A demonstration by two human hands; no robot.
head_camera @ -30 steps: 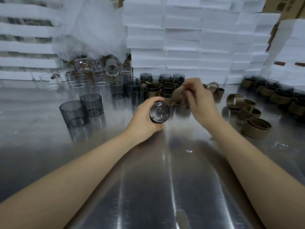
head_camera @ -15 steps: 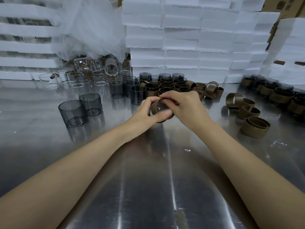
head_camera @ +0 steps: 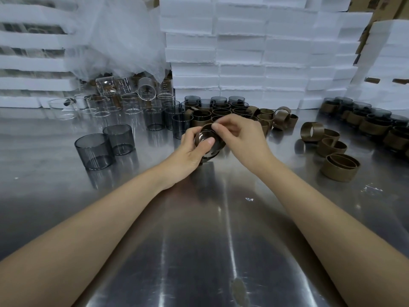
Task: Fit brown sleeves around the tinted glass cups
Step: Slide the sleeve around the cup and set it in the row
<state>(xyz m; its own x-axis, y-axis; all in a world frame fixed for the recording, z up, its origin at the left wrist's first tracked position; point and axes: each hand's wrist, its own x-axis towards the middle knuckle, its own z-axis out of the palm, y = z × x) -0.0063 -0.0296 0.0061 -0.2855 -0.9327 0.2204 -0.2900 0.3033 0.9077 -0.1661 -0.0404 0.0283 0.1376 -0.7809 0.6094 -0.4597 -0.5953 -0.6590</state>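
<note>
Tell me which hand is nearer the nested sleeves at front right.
Right. The right hand is left of the sleeves; the left hand is farther left, gripping the cup both hands hold.

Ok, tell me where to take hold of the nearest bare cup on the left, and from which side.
Take the near cup by its side wall, about midway up, coming from the front left. It stands upright and its wall is straight and smooth, so a wrap grip should hold better than a rim pinch. A second cup stands close at its right rear, which crowds that side.
</note>
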